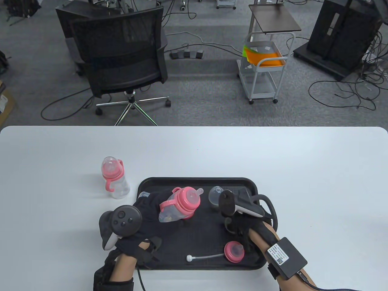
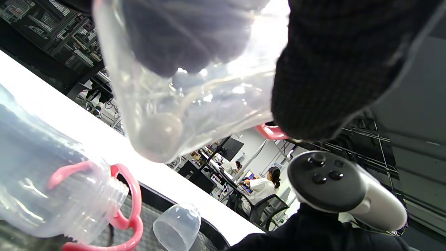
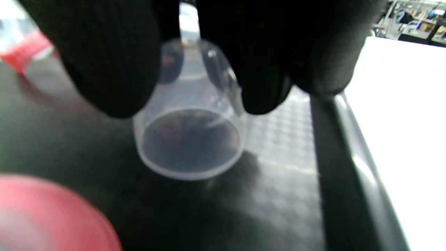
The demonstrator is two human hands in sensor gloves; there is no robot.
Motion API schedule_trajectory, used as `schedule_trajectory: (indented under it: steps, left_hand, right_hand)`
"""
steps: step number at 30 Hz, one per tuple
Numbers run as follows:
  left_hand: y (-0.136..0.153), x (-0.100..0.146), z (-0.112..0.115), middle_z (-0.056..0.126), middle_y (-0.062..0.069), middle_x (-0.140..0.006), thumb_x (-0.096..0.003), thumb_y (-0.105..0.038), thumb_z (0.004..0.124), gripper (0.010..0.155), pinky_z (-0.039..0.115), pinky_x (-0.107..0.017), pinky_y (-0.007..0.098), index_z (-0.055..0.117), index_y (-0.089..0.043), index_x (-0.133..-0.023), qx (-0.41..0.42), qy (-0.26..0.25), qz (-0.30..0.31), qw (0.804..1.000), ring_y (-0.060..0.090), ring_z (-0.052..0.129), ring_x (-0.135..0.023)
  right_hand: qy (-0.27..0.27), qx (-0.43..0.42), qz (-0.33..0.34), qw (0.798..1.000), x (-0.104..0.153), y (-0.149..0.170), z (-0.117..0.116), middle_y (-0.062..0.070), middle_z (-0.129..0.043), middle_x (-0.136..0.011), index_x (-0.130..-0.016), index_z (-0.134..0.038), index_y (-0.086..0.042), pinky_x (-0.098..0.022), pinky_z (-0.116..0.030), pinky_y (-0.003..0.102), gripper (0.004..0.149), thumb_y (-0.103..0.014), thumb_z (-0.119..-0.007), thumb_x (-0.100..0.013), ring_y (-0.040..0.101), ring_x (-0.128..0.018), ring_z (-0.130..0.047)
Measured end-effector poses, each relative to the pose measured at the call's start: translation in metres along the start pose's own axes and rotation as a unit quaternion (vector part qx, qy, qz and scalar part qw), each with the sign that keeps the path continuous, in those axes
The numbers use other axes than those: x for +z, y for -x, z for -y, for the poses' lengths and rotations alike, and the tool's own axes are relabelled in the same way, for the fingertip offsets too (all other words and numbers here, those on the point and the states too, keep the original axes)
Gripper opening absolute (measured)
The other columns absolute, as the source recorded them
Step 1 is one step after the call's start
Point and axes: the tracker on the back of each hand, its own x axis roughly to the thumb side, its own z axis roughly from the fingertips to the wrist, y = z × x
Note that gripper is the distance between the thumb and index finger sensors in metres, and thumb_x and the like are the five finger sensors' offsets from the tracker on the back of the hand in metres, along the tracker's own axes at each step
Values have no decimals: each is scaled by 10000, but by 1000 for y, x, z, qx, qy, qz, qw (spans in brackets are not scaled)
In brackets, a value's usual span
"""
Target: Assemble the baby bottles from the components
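Note:
My left hand (image 1: 145, 212) grips a clear bottle with a pink collar, handles and nipple (image 1: 181, 203) and holds it tilted above the black tray (image 1: 194, 181). The bottle's clear base fills the top of the left wrist view (image 2: 181, 87). My right hand (image 1: 239, 224) reaches over a clear dome cap (image 1: 215, 195). In the right wrist view its fingers (image 3: 104, 69) spread to either side of the cap (image 3: 190, 143), which lies on the tray; no grip shows. An open bottle with pink handles (image 2: 59, 195) lies on the tray under my left hand.
An assembled bottle with a pink collar (image 1: 114, 178) stands on the white table left of the tray. A pink nipple collar (image 1: 234, 251) with a white straw (image 1: 206, 257) lies at the tray's front. Bare table stretches to the right and the far side.

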Motion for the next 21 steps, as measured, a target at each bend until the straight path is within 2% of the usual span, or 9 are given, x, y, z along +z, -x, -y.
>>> schedule_trajectory:
  steps: [5, 11, 13, 16, 21]
  left_hand:
    - [-1, 0, 1, 739, 60, -1042, -296, -600, 1117, 988, 477, -759, 743, 664, -220, -1088, -3, 4, 2, 1000, 343, 869, -953]
    - [-1, 0, 1, 740, 63, -1041, -296, -595, 1120, 988, 476, -759, 744, 666, -217, -1088, -2, 2, 2, 1000, 345, 868, -952]
    - [0, 0, 1, 738, 61, -1042, -297, -596, 1119, 985, 476, -760, 743, 666, -219, -1087, 0, 1, 1, 1000, 347, 869, -951]
    - [0, 0, 1, 738, 61, -1042, -297, -596, 1119, 986, 474, -761, 744, 664, -222, -1087, 1, -1, -1, 1000, 342, 867, -955]
    - [0, 0, 0, 735, 61, -1044, -297, -594, 1120, 986, 473, -761, 745, 664, -221, -1088, 5, -3, 0, 1000, 346, 865, -955]
  right_hand:
    - [-28, -3, -1, 1000, -3, 8, -7, 164, -822, -935, -950, -754, -270, -401, -917, 457, 717, -390, -988, -283, 385, -666, -989]
    - [-16, 2, 14, 1000, -2, 12, -5, 157, -856, -915, -945, -753, -244, -400, -938, 442, 713, -413, -992, -294, 368, -648, -1022]
    - [-8, -28, 17, 999, 2, 18, 2, 172, -866, -902, -943, -757, -223, -383, -949, 438, 715, -423, -987, -297, 366, -625, -1037]
    - [35, -92, 36, 995, 18, 29, 27, 191, -874, -885, -946, -753, -199, -358, -959, 426, 721, -441, -976, -304, 355, -601, -1054]
    - [121, -178, 77, 973, 53, 37, 71, 189, -861, -894, -954, -741, -190, -412, -956, 456, 723, -442, -967, -315, 391, -690, -1009]
